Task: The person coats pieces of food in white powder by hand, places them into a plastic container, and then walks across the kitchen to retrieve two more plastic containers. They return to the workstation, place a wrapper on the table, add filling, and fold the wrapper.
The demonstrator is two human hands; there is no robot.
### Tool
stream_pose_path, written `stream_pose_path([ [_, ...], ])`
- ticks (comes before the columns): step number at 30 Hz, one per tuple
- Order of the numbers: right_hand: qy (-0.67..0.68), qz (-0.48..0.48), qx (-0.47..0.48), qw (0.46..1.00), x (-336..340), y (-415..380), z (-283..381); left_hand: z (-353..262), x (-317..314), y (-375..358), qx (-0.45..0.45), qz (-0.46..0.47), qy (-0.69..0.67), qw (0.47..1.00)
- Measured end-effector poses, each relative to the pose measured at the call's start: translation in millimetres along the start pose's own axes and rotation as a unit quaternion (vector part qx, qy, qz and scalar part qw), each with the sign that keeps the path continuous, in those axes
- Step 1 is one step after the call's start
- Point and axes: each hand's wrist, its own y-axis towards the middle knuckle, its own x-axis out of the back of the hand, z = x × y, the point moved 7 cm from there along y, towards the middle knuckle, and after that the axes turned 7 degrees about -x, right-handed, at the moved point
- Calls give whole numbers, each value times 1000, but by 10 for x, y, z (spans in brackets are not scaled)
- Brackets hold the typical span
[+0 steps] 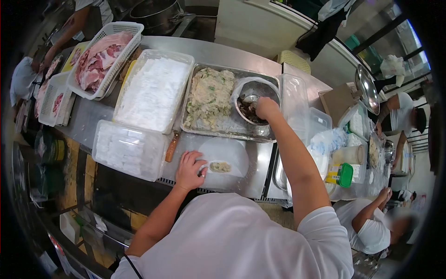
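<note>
My left hand (189,171) lies on the steel worktop with its fingers spread, thumb and fingertips at the left edge of a thin round white wrapper (234,151). A small oblong heap of pale filling (220,167) sits on the wrapper's near part. My right hand (268,109) is closed and reaches into a metal bowl (265,85) of dark brown pieces (247,109). What its fingers grip is hidden; a shiny metal patch shows beside them. The bowl stands in a metal tray (185,120), right of a mass of pale, green-flecked filling (209,97).
Left are a tub of white contents (155,88), a lidded plastic box (130,149), a wooden handle (172,146) and a basket of raw meat (104,60). Right are clear containers (320,123) and a green-lidded tub (344,175). Other people work at both sides.
</note>
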Motion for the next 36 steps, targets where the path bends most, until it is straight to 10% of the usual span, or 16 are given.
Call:
stream_pose_path([
  [12, 148, -178, -1, 973, 277, -405, -111, 16, -22, -41, -8, -5, -7, 1000],
  [20, 364, 46, 152, 918, -64, -1721, 625, 4, -8, -37, -12, -3, -2, 1000],
  [36, 144, -60, 194, 968, -1127, -2399, 1036, -2, 1, -76, -29, -11, 1, 1000],
])
